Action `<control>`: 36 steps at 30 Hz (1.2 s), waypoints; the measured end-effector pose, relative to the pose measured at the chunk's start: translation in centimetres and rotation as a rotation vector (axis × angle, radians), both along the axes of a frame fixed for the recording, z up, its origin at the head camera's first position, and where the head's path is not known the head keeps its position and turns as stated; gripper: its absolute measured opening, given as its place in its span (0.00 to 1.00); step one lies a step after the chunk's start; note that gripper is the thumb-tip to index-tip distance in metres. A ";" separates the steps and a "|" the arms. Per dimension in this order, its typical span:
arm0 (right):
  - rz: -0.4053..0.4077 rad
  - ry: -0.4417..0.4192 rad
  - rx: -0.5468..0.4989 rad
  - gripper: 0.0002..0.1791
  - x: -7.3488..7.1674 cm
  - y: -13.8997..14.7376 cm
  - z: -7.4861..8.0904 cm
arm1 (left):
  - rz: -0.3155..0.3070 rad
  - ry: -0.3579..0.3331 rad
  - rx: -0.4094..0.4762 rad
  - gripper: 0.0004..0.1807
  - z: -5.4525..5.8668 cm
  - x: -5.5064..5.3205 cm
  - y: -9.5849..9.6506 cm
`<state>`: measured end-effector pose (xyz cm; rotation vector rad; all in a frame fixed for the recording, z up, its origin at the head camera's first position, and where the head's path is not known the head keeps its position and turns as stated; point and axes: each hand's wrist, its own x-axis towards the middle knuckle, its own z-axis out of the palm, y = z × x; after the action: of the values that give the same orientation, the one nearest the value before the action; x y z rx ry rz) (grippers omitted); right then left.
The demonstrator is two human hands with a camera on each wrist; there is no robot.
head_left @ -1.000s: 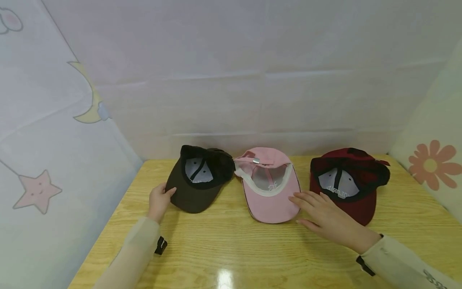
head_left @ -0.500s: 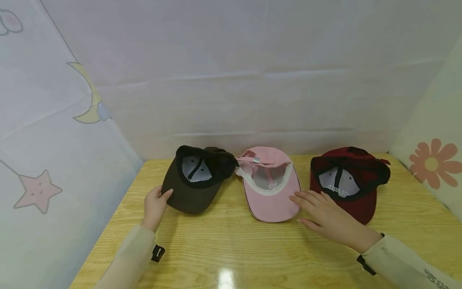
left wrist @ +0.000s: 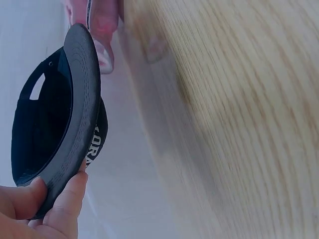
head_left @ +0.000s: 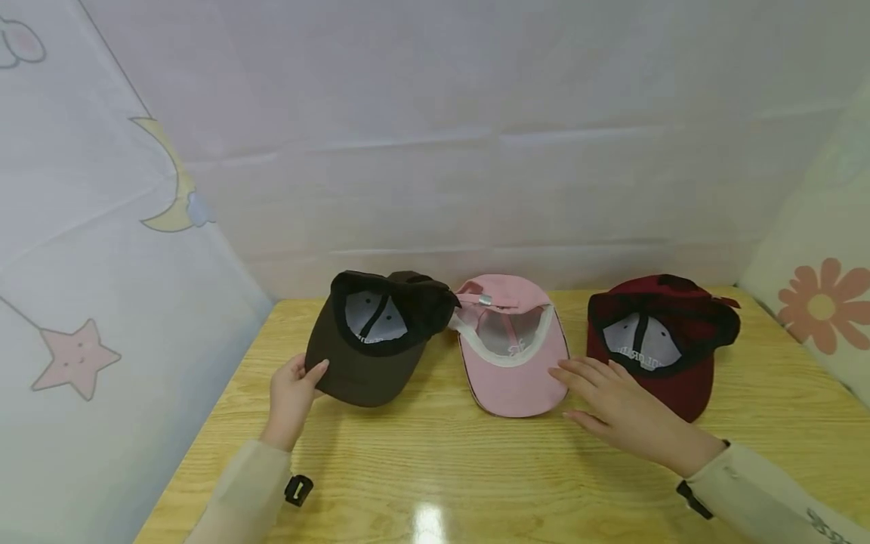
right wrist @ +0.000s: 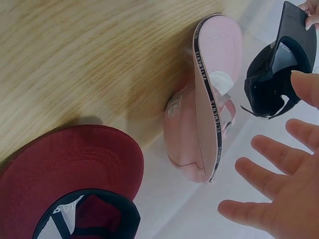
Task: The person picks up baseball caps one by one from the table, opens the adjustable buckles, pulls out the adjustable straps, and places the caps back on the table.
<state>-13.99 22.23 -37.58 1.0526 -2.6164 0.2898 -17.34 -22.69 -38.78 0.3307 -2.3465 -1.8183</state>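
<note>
Three baseball caps lie upside down in a row along the back of the wooden table, brims toward me. My left hand (head_left: pixel 291 397) pinches the brim edge of the black cap (head_left: pixel 370 378) between thumb and fingers. In the left wrist view that black cap (left wrist: pixel 82 99) stands tilted, with pale letters on its front. The pink cap (head_left: pixel 516 389) sits in the middle, its back strap beside the black cap. My right hand (head_left: pixel 618 412) hovers with spread fingers by the pink brim, holding nothing. To its right is the dark red cap (head_left: pixel 686 389), partly behind that hand.
The wooden table (head_left: pixel 435 461) reaches back to a pale cloth wall (head_left: pixel 435 151). Printed sheets stand on both sides, with a pink star (head_left: pixel 76 357) at left and an orange flower (head_left: pixel 822 306) at right. Black straps circle both wrists.
The left hand has shifted slightly left and toward me with the black cap's brim, and the cap has turned a little. The right hand and the other two caps stay nearly in place.
</note>
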 end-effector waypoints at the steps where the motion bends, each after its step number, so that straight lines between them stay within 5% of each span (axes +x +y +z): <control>1: 0.001 0.000 -0.001 0.34 0.0 0.0 0.0 | 0.000 0.000 0.002 0.15 0.0 0.1 0.1; 16: -0.007 -0.014 0.017 0.34 -0.2 0.1 0.2 | -0.024 0.041 0.102 0.15 1.2 0.7 2.3; 36: 0.003 0.007 0.014 0.33 -0.2 0.2 0.1 | -0.084 0.052 0.113 0.12 1.4 1.5 4.5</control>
<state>-14.17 22.42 -37.52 1.0605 -2.6143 0.2675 -15.86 -18.17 -37.34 0.1981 -2.2604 -1.9782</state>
